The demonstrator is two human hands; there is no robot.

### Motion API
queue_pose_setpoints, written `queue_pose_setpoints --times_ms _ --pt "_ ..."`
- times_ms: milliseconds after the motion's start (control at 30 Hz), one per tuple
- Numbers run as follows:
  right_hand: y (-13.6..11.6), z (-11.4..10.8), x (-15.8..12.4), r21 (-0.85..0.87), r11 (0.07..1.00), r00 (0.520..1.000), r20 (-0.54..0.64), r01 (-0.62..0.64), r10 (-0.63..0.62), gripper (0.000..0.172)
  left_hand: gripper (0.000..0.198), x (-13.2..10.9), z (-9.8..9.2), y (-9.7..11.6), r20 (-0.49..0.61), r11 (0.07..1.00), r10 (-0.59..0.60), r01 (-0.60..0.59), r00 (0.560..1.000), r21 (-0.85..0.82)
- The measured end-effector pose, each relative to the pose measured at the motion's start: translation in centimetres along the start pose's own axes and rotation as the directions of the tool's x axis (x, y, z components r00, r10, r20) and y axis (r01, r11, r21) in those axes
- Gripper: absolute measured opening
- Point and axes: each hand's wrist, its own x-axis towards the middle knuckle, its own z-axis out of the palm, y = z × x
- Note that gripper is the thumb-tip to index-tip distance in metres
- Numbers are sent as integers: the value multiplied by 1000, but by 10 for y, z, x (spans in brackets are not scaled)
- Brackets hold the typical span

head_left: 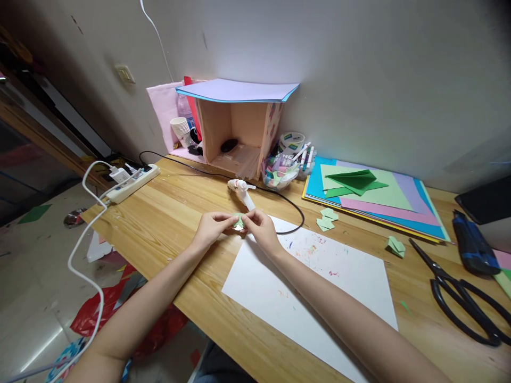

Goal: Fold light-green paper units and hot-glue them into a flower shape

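Between the fingertips of both hands is a small light green piece of paper [239,222]. My left hand [213,227] pinches its left side. From the right, my right hand [260,226] pinches the same piece. Part of it is hidden by the fingers. Just beyond the hands a white glue gun [241,192] lies on the table, its black cord running off behind it. Beneath my right forearm spreads a white sheet of paper [315,271] with coloured specks. Folded light green paper pieces [327,218] lie to the right, and another folded piece [395,246] sits farther right.
Black scissors [459,290] and a blue-black utility knife [473,244] lie at the right. Coloured paper sheets [399,213] are stacked at the back. A cardboard box [247,135] with a lilac top stands by the wall, near a scrap bowl [279,175]. A power strip [133,183] sits left.
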Motion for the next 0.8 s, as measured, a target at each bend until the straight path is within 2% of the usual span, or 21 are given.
queue_pose_setpoints --times_ms 500,800 --pt "3 -1 1 -14 1000 1000 -7 14 -14 27 37 0 1 -1 9 1000 0 0 1000 -20" --pt "3 -2 2 -7 1000 1000 7 4 -4 22 35 -2 3 3 -10 996 11 -11 1000 -88"
